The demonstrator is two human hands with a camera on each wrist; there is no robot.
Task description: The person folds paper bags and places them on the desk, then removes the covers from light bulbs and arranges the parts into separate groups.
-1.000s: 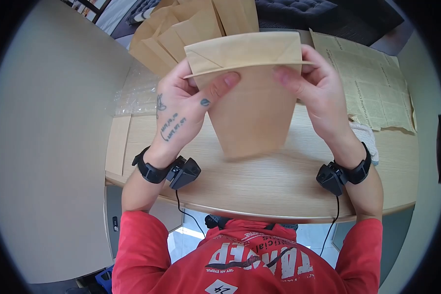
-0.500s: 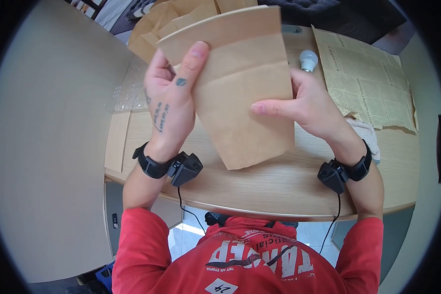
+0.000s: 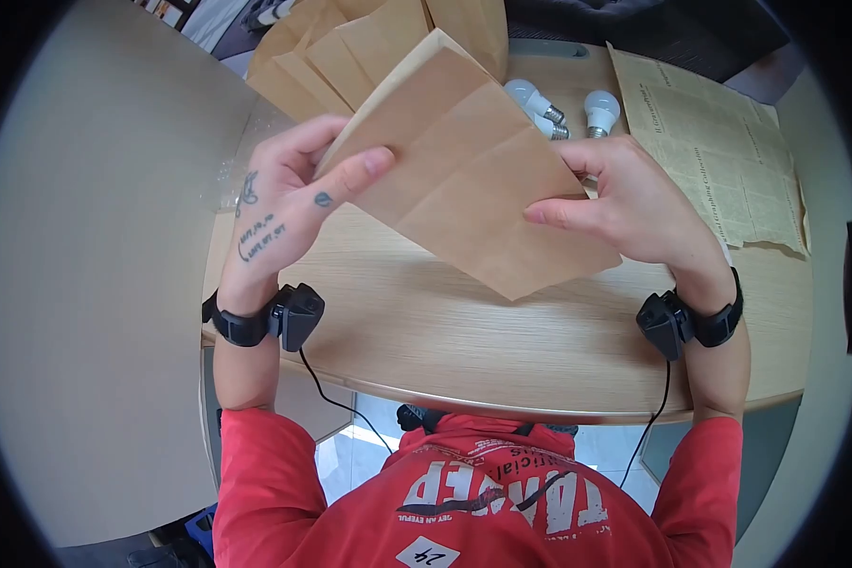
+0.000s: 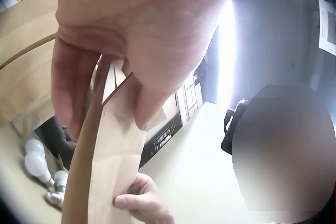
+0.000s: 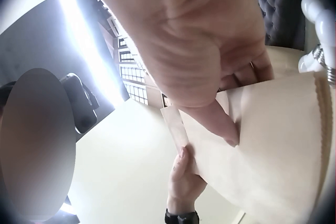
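A flat brown kraft paper bag [image 3: 464,161] is held slantwise above the table, its upper end leaning left and its lower end toward the right. My left hand [image 3: 284,204] pinches the upper-left edge, thumb on the near face and fingers behind. On the lower right part, my right hand [image 3: 630,199] grips the other side, its thumb [image 5: 223,127] lying across the paper. A zigzag-cut edge of the bag shows in the right wrist view. Just beyond the bag lie several white light bulbs [image 3: 601,112], partly hidden by it.
Large open brown paper bags [image 3: 369,62] stand at the back left. Clear bubble wrap [image 3: 256,156] lies by the left wall. A printed sheet of newspaper-style wrapping paper [image 3: 715,142] covers the table's right back. Dark tufted upholstery [image 3: 625,24] is behind the table.
The bag has tilted, its upper end swinging left and its lower end right. The folded-over top has straightened. My left hand has shifted left, my right hand down the bag's side. More bulbs show.
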